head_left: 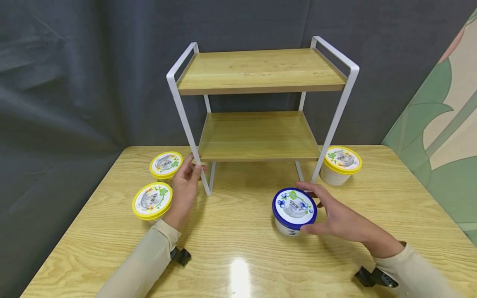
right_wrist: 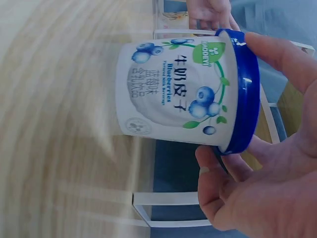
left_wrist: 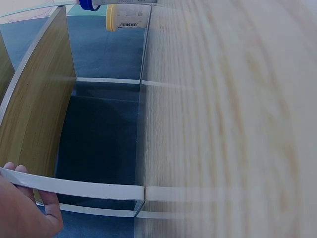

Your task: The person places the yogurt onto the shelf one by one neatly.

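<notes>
My right hand (head_left: 331,215) holds a white tub with a blue lid (head_left: 294,209) by its lid, thumb on the near side and fingers on the far side. Blueberries and the words "Blueberries Flavored Milk Beverage" show on this tub (right_wrist: 173,91) in the right wrist view. It stays upright, in front of the right part of a two-tier wooden shelf rack (head_left: 261,136) with a white metal frame. At the rack's left front leg (head_left: 185,120), my left hand (head_left: 184,190) grips the metal, its fingers curling round it in the left wrist view.
Two yellow-lidded tubs (head_left: 152,200) sit left of my left hand, one behind the other. Another yellow-lidded tub (head_left: 340,163) stands just right of the rack. Behind the wooden table (head_left: 231,248) hangs a dark curtain (head_left: 74,82), with a leaf-patterned wall (head_left: 439,124) to the right.
</notes>
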A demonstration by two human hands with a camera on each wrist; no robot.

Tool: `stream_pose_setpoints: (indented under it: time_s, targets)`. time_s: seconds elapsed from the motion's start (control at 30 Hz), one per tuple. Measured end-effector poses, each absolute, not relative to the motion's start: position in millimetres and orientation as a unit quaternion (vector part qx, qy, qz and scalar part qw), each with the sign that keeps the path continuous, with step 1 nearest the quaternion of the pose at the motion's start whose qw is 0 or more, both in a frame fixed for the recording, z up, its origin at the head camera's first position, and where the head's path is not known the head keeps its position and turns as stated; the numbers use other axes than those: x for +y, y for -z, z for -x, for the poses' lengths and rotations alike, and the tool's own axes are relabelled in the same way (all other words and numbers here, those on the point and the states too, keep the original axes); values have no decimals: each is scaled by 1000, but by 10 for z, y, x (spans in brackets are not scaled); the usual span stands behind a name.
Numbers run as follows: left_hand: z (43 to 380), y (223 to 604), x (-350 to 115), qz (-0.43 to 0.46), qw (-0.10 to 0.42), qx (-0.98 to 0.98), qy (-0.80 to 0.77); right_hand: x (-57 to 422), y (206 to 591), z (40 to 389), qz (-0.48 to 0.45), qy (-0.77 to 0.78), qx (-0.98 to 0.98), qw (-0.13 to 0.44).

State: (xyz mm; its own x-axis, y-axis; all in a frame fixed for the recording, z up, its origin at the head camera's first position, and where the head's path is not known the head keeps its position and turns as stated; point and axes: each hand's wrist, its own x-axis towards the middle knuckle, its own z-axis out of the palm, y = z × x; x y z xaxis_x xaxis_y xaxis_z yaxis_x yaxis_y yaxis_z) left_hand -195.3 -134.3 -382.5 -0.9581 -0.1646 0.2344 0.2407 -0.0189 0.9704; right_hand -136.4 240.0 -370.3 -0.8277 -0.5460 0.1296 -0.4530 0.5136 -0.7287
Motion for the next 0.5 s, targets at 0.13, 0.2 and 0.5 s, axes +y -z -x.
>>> stream_pose_setpoints:
  time_s: [0.13,0.2,0.5]
  targets:
    - [1948,3813,-1339,29,144,-687,712,2356,3730,1351,279,414,865,57]
    - [1946,3809,-1336,29,144,-686,713,2337,3735,1341,277,415,865,53]
    - [1947,3809,-1336,27,141,-684,716,2273,3743,1298,227,415,879,59]
